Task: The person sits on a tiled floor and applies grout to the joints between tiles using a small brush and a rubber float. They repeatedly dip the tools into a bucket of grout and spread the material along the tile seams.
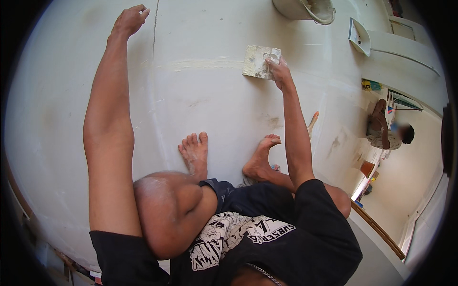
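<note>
My right hand (282, 72) grips a broad, flat putty knife (257, 59) smeared with cream-coloured putty, its blade against the pale surface. A band of putty (207, 64) runs along that surface (205, 105) to the left of the blade. At the upper left my left hand (131, 20) is stretched far out, its fingers curled in. A small pale spot shows between those fingers, too small to name. A dark seam passes just right of that hand.
A bucket (305, 8) with putty residue stands at the top. A white dustpan-like tool (359, 37) with a long thin handle lies at the upper right. Beside my right forearm is a wooden-handled tool (313, 123). Farther right, another person (386, 131) sits near a doorway.
</note>
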A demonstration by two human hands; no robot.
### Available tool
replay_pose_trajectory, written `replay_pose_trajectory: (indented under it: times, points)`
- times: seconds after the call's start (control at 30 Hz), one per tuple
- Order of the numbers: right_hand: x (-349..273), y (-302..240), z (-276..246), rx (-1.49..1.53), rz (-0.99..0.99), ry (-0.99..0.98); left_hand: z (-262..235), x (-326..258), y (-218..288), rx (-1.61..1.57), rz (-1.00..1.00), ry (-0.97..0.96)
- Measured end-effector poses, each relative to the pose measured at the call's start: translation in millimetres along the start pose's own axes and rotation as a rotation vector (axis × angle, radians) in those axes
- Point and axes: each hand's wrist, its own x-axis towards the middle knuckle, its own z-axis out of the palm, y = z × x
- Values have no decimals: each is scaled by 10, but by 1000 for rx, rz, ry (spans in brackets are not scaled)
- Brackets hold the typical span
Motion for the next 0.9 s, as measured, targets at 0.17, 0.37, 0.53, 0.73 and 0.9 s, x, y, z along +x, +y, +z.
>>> replay_pose_trajectory:
  times: [0.17,0.37,0.53,0.73,0.9]
  points:
    - [60,-29,322,-148,-97,-4,-5,-2,-23,7,8,3]
    - [67,-74,932,-326,-158,-2,-75,-9,32,-53,14,-8]
    - [-156,-454,1478,-503,-144,2,-111,-97,-82,-42,-11,9]
    - [-149,-401,1801,-519,-185,29,-151,-135,-64,-64,-25,6]
    - [-203,-345,2161,-496,-229,71,-149,-103,-132,-14,-3,20]
